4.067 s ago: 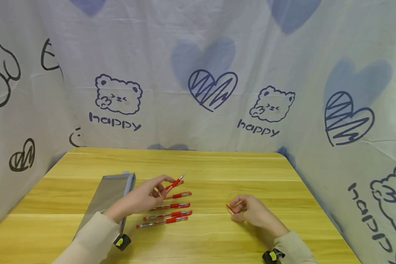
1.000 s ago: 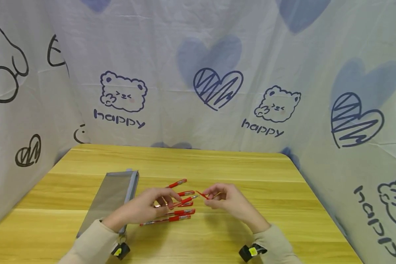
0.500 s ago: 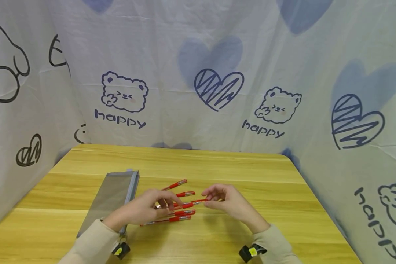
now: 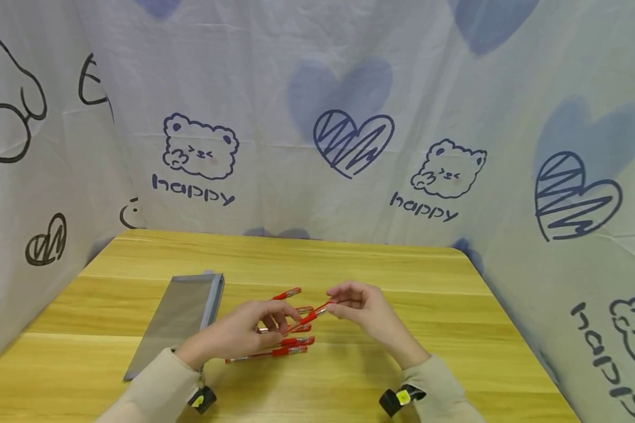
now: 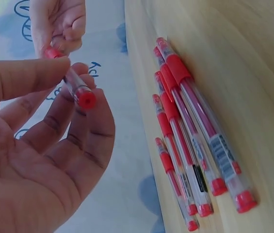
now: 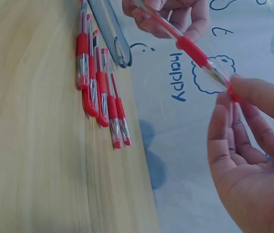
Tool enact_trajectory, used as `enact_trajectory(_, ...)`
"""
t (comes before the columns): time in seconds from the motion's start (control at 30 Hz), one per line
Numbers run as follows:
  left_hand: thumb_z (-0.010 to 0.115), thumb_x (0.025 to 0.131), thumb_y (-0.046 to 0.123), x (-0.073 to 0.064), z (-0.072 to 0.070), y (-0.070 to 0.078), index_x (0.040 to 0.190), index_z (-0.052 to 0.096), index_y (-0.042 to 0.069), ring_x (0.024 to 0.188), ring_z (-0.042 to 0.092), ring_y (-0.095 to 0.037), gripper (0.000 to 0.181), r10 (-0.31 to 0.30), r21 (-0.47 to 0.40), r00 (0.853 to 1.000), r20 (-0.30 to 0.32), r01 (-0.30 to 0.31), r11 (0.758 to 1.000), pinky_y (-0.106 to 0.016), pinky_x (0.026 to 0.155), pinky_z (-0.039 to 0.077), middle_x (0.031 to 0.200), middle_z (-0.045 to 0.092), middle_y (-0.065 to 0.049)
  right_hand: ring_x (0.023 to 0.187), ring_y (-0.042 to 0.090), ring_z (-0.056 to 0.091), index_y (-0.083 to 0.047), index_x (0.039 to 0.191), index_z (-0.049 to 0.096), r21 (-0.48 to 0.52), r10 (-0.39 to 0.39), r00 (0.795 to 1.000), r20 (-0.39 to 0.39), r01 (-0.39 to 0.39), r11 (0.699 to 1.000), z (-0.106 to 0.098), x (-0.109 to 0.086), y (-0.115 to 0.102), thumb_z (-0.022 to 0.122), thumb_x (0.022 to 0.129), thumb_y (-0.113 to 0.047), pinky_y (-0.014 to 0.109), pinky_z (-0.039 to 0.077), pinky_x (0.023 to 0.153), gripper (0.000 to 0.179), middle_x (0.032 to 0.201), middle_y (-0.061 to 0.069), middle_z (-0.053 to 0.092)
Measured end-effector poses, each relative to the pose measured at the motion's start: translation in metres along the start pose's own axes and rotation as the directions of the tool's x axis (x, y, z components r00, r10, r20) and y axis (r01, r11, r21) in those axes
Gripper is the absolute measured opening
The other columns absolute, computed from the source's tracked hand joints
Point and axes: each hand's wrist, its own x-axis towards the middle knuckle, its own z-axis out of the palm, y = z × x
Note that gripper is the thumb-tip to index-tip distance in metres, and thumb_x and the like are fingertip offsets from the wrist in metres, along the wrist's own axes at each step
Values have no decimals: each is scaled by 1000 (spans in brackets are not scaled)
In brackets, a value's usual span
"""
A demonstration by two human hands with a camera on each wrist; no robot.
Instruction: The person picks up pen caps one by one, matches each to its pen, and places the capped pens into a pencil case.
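My left hand (image 4: 243, 329) pinches a red gel pen (image 4: 308, 319) near its back end between thumb and fingers. In the left wrist view the pen's red end plug (image 5: 86, 99) points at the camera. My right hand (image 4: 362, 305) pinches the pen cap (image 6: 231, 92) by its red end, right at the pen's tip. The right wrist view shows the pen's red grip (image 6: 192, 51) slanting between both hands. Several capped red pens (image 5: 180, 121) lie side by side on the table just below the hands, partly hidden by my left hand in the head view.
A flat grey zip pouch (image 4: 177, 311) lies on the wooden table (image 4: 349, 376) to the left of the pens. Beyond the table hangs a white printed curtain (image 4: 275, 147). A black wrist camera (image 4: 202, 399) sits at my left cuff.
Both hands have come together from further apart, with the right moving left. The cap in my right hand has met the pen's tip, and both have risen slightly since half a second ago.
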Motion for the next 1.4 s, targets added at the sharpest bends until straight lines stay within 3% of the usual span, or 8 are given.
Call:
enact_trajectory(0.23, 75, 102, 16, 9, 6, 3, 128, 74, 15, 83, 69, -14, 26, -29, -13, 997, -76, 29, 1000, -29, 69, 58, 99, 70, 1, 91, 9, 74, 2, 128, 70, 99, 18, 992, -121, -6, 995, 8, 10, -1, 72, 103, -11, 29, 62, 86, 28, 110, 8, 79)
enact_trajectory(0.43, 74, 103, 17, 16, 12, 9, 125, 75, 12, 68, 64, -13, 23, -56, -80, 990, -127, 46, 996, -27, 56, 53, 96, 71, -5, 91, 10, 75, 3, 124, 69, 192, 61, 976, -210, -20, 981, 16, 15, -3, 70, 105, -14, 27, 56, 79, 25, 101, -2, 81)
enact_trajectory(0.63, 70, 105, 12, 27, 18, 17, 114, 74, 9, 56, 57, -12, 10, -62, -75, 985, -158, 51, 996, -26, 50, 47, 91, 70, -7, 88, 12, 75, 1, 121, 70, 201, 68, 965, -254, -17, 979, 17, 18, -5, 70, 105, -13, 26, 53, 75, 21, 100, -4, 80)
enact_trajectory(0.83, 70, 104, 10, 34, 22, 22, 106, 71, 11, 56, 52, -8, 3, -38, -11, 981, -190, 36, 999, -24, 54, 44, 89, 70, 0, 85, 10, 70, -2, 120, 71, 190, 37, 970, -239, 9, 982, 16, 21, -9, 70, 105, -13, 26, 51, 75, 19, 101, -5, 80)
enact_trajectory(1.1, 66, 106, 5, 40, 24, 25, 106, 70, 6, 54, 63, -22, 5, -94, -152, 985, -142, 72, 986, -25, 50, 45, 94, 71, -16, 82, 11, 70, 9, 122, 66, 209, -8, 982, -186, 47, 977, 10, 21, -9, 68, 106, -9, 23, 48, 72, 24, 95, -11, 78)
enact_trajectory(1.3, 68, 105, 9, 49, 23, 21, 104, 71, 6, 56, 53, -13, 4, -122, -148, 984, -131, 102, 984, -25, 51, 46, 90, 68, -5, 83, 9, 75, 3, 126, 63, 221, 55, 987, -153, -20, 975, 2, 19, -1, 64, 109, -17, 25, 49, 73, 26, 99, -9, 79)
enact_trajectory(1.4, 70, 104, 10, 54, 22, 18, 104, 72, 6, 53, 51, -12, 4, -117, -131, 986, -117, 102, 986, -26, 49, 45, 90, 69, -9, 83, 8, 76, 1, 128, 62, 222, 98, 983, -157, -61, 973, -3, 17, 5, 64, 110, -19, 25, 51, 75, 27, 103, -3, 81)
